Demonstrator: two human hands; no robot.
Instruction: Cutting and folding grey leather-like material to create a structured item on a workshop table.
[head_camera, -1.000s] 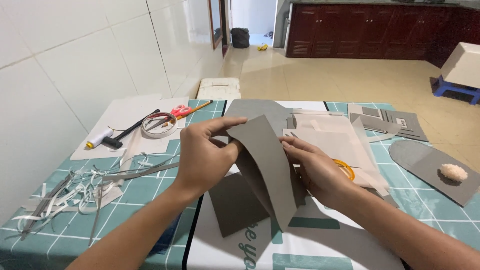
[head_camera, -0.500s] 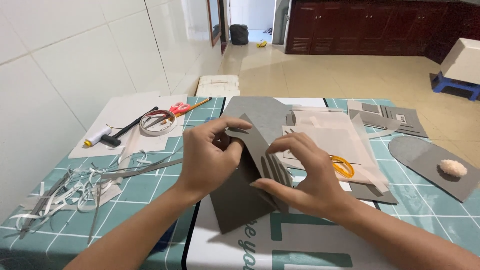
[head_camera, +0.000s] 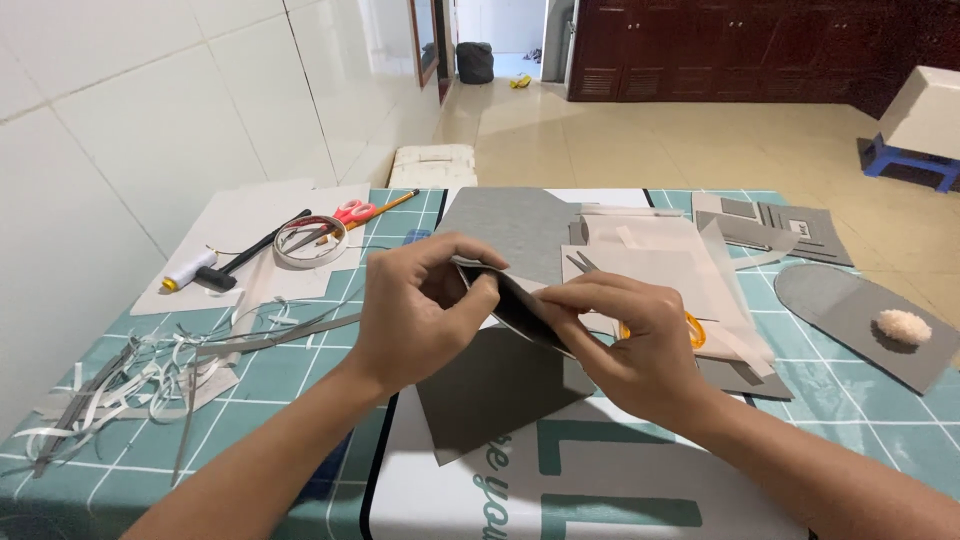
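A folded piece of grey felt is held over the middle of the table by both hands. My left hand pinches its upper left edge between thumb and fingers. My right hand presses the fold from the right side, fingers laid along the dark crease. The lower part of the piece hangs down onto a white printed sheet. Yellow-handled scissors lie partly hidden behind my right hand.
Grey felt sheet and beige pieces lie behind. A tape roll, red-handled scissors, a thread spool sit far left; strip offcuts near left. A rounded grey piece with a fluffy pompom lies right.
The grey piece has been folded flatter and lowered. My right hand slid up from the lower edge onto the crease, and my left hand closed its pinch on the top edge.
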